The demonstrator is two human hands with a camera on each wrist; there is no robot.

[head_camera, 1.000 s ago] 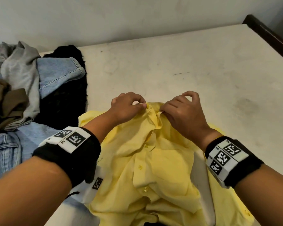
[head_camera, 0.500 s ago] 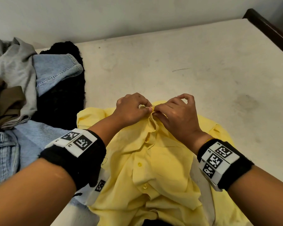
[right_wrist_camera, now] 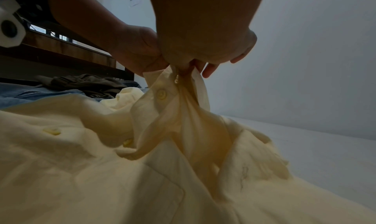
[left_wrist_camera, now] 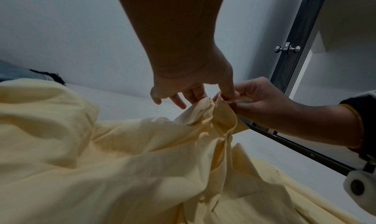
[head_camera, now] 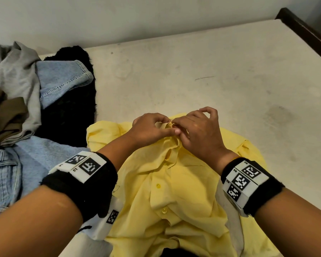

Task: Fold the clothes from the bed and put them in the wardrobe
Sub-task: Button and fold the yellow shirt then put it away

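On the pale, bare mattress of the bed (head_camera: 230, 75), a crumpled pale-yellow button-front cotton shirt (head_camera: 174, 191) lies front side up, its collar end pointing away from the person and its hem running out of sight at the near edge. Both hands meet at the top of the placket. The left hand (head_camera: 150, 127) pinches one edge of the collar opening between thumb and fingers, and the right hand (head_camera: 198, 130) pinches the facing edge, so the two are touching each other with the cloth drawn up into a small peak between them. From the right wrist view the gathered fabric hangs down from the fingers in a taut fold, with a yellow button (right_wrist_camera: 161, 93) just below the grip; whether the topmost button is through its hole I cannot tell. Lower on the shirt two more buttons sit along the placket. Each wrist wears a black band with white printed marker tiles (head_camera: 246, 180).

To the left, apart from the shirt's shoulder, a heap of other clothes lies on the bed: light-blue denim jeans (head_camera: 6, 173), a grey sweatshirt (head_camera: 17, 75), an olive-brown garment (head_camera: 6, 115) and a fuzzy black piece (head_camera: 70, 112). A dark wooden bed frame (head_camera: 304, 30) edges the far right corner.
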